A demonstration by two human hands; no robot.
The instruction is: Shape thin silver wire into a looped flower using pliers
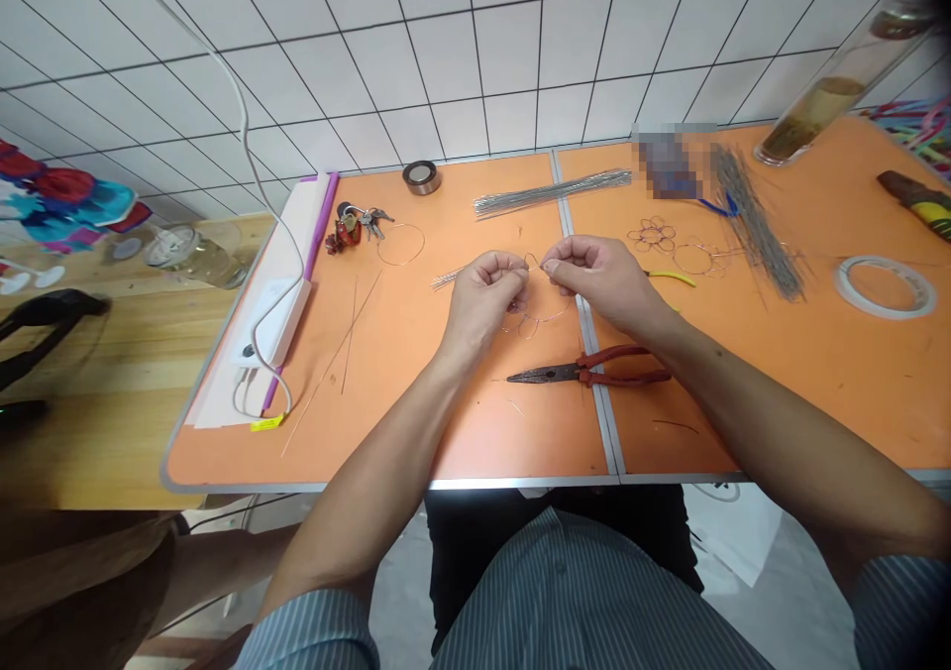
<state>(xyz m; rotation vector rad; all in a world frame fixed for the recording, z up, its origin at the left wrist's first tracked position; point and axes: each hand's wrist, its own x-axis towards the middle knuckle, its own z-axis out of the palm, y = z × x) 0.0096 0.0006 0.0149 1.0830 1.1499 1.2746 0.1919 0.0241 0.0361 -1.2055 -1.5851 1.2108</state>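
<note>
A: State the condition of the hands.

B: The left hand point(486, 298) and right hand point(594, 274) face each other near the centre of the frame. Each pinches the looped wire point(550, 317) between thumb and forefinger.

A: Why are the grips so close together?

B: A short span probably limits flex in so thin a strand. A small bend rises between the fingertips; further loops show below them. Whether those loops touch the surface point(446, 437) cannot be told.

A: Specify the pliers point(584, 369).

B: They lie just below the hands in the frame, nose to the left, red handles to the right, across the seam. This orientation likely suits a right-hand pickup.

A: And the wire stock?

B: The silver wire bundle point(554, 194) lies at upper centre, strands roughly parallel, presumably so that single lengths draw out without tangling.

A: Other items?

B: The flower-shaped wire point(654, 235) lies flat, right of centre, apparently set aside to protect its loops. The yellow-handled tool point(673, 277) is partly hidden by the right hand; its type cannot be determined.
</note>
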